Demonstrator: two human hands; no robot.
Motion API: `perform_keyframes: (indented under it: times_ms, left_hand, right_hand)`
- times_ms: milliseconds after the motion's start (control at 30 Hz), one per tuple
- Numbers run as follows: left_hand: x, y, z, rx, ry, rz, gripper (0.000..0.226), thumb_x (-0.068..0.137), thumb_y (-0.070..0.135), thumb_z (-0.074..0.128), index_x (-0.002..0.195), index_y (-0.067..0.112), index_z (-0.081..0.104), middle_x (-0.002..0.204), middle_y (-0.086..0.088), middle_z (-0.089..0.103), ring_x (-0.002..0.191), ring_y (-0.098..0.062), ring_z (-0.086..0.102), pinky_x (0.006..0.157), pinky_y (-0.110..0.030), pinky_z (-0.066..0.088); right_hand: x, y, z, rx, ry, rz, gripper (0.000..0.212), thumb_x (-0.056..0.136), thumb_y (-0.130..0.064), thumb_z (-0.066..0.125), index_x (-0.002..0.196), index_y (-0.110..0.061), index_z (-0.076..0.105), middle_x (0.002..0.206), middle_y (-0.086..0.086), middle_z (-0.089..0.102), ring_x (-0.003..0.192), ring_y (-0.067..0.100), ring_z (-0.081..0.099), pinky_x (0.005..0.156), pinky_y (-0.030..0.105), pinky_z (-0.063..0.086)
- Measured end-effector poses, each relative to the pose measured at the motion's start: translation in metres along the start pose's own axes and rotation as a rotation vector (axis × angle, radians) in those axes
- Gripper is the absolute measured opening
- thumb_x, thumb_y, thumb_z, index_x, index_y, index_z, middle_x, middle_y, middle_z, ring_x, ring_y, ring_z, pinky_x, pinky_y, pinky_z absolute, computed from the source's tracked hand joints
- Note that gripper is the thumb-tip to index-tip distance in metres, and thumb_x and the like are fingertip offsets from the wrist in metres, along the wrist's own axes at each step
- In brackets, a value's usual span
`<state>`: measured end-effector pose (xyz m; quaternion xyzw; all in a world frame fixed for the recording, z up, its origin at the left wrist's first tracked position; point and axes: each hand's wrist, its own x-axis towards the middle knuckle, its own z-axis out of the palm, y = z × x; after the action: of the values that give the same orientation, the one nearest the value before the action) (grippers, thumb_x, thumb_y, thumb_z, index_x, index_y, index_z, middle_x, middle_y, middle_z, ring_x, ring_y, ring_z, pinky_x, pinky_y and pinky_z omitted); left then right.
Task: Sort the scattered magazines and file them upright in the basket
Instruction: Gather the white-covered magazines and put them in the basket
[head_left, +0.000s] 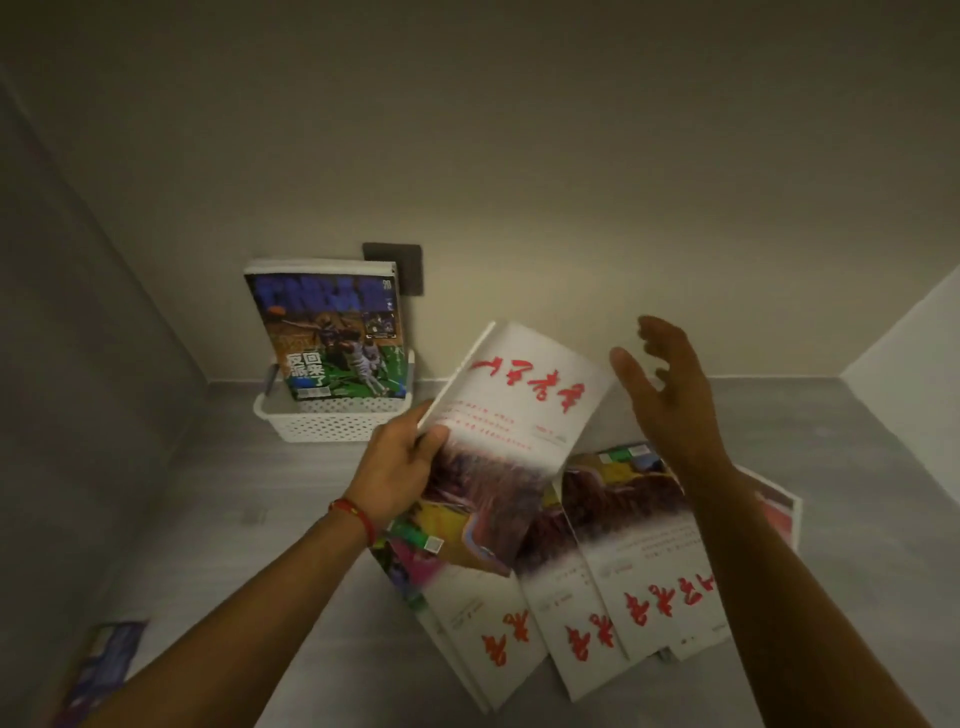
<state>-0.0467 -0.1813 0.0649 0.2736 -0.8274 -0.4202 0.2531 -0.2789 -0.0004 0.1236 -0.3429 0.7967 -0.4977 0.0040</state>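
My left hand (402, 462) grips a white magazine with red brush lettering (514, 415) by its left edge, lifted and tilted above the floor. My right hand (662, 387) hovers just right of that magazine, fingers spread and empty. Under them lies a fanned pile of several like magazines (587, 592) on the grey floor. A white perforated basket (332, 421) stands against the back wall, left of the held magazine. Upright in it are magazines fronted by a blue and green sports cover (327, 332).
A purple-blue magazine (106, 660) lies alone at the lower left near the left wall. A dark wall plate (400, 267) sits behind the basket. A pale panel (914, 338) rises at the right. Grey floor stretches between basket and pile.
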Motion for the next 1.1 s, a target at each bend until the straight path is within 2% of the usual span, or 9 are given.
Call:
perform_keyframes:
  times_ms: [67, 133, 233, 333, 500, 600, 700, 900, 1100]
  left_hand:
    - [0.005, -0.015, -0.031, -0.138, 0.032, -0.139, 0.029, 0.099, 0.020, 0.056, 0.126, 0.012, 0.059, 0.111, -0.007, 0.068, 0.104, -0.026, 0.065, 0.090, -0.042, 0.057]
    - [0.008, -0.027, -0.060, -0.302, 0.036, -0.245, 0.035, 0.099, 0.020, 0.055, 0.132, 0.007, 0.055, 0.122, -0.014, 0.067, 0.112, -0.031, 0.065, 0.096, -0.053, 0.055]
    - [0.015, -0.044, -0.097, -0.473, 0.063, -0.319, 0.038, 0.099, 0.022, 0.055, 0.134, 0.009, 0.053, 0.125, -0.015, 0.066, 0.113, -0.034, 0.066, 0.094, -0.056, 0.056]
    - [0.026, -0.063, -0.129, -0.518, 0.085, -0.331, 0.040, 0.096, 0.024, 0.058, 0.133, 0.010, 0.052, 0.123, -0.013, 0.068, 0.110, -0.033, 0.069, 0.089, -0.055, 0.058]
    - [0.065, -0.085, -0.171, -0.434, 0.168, -0.186, 0.042, 0.095, 0.025, 0.062, 0.135, 0.018, 0.053, 0.129, -0.003, 0.065, 0.111, -0.019, 0.067, 0.085, -0.035, 0.061]
    - [0.093, -0.096, -0.192, -0.165, 0.370, -0.102, 0.029, 0.094, 0.026, 0.064, 0.121, 0.016, 0.065, 0.111, 0.000, 0.070, 0.093, -0.011, 0.068, 0.074, -0.026, 0.060]
    - [0.113, -0.115, -0.200, 0.025, 0.469, -0.139, 0.022, 0.091, 0.026, 0.062, 0.107, 0.014, 0.072, 0.090, -0.003, 0.071, 0.078, -0.017, 0.065, 0.070, -0.032, 0.055]
    - [0.129, -0.151, -0.184, -0.046, 0.385, -0.337, 0.031, 0.096, 0.031, 0.056, 0.114, 0.010, 0.071, 0.109, -0.015, 0.075, 0.100, -0.030, 0.069, 0.091, -0.044, 0.057]
    - [0.136, -0.179, -0.171, -0.023, 0.328, -0.453, 0.036, 0.096, 0.034, 0.055, 0.118, 0.010, 0.071, 0.113, -0.015, 0.074, 0.105, -0.033, 0.068, 0.091, -0.035, 0.051]
  right_hand:
    - [-0.006, 0.003, 0.034, 0.312, -0.123, 0.320, 0.060, 0.089, -0.057, 0.058, 0.139, -0.027, 0.044, 0.143, 0.004, 0.051, 0.118, 0.021, 0.056, 0.097, 0.040, 0.047]
    - [-0.011, -0.005, 0.070, 0.589, -0.381, 0.525, 0.041, 0.091, -0.053, 0.056, 0.128, -0.035, 0.055, 0.137, 0.008, 0.060, 0.109, 0.024, 0.064, 0.096, 0.047, 0.050]
    - [-0.017, -0.026, 0.118, 0.506, -0.629, 0.280, 0.022, 0.093, -0.035, 0.062, 0.115, -0.040, 0.066, 0.115, -0.008, 0.073, 0.100, 0.012, 0.072, 0.082, 0.032, 0.058]
    - [-0.004, -0.049, 0.153, 0.340, -0.555, 0.069, 0.016, 0.096, -0.014, 0.061, 0.108, -0.020, 0.070, 0.109, -0.009, 0.076, 0.089, 0.007, 0.073, 0.068, 0.018, 0.056]
    - [0.043, -0.085, 0.190, -0.021, -0.338, -0.171, 0.014, 0.090, -0.023, 0.070, 0.086, -0.012, 0.078, 0.071, -0.015, 0.070, 0.054, -0.001, 0.064, 0.049, 0.021, 0.052]
    - [0.062, -0.100, 0.223, 0.001, -0.271, -0.146, 0.014, 0.090, -0.023, 0.068, 0.088, -0.012, 0.077, 0.071, -0.014, 0.071, 0.055, -0.004, 0.067, 0.052, 0.009, 0.052]
    - [0.073, -0.100, 0.255, -0.048, -0.253, -0.052, 0.017, 0.090, -0.024, 0.066, 0.084, -0.011, 0.076, 0.081, -0.001, 0.077, 0.065, 0.006, 0.072, 0.056, 0.014, 0.056]
    - [0.084, -0.081, 0.295, -0.149, -0.313, 0.087, 0.030, 0.097, -0.030, 0.054, 0.090, -0.008, 0.074, 0.096, 0.009, 0.076, 0.076, 0.016, 0.066, 0.054, 0.005, 0.038]
    - [0.085, -0.069, 0.312, 0.014, -0.436, 0.319, 0.021, 0.096, -0.013, 0.054, 0.109, -0.005, 0.068, 0.109, 0.015, 0.071, 0.097, 0.026, 0.068, 0.084, 0.037, 0.058]
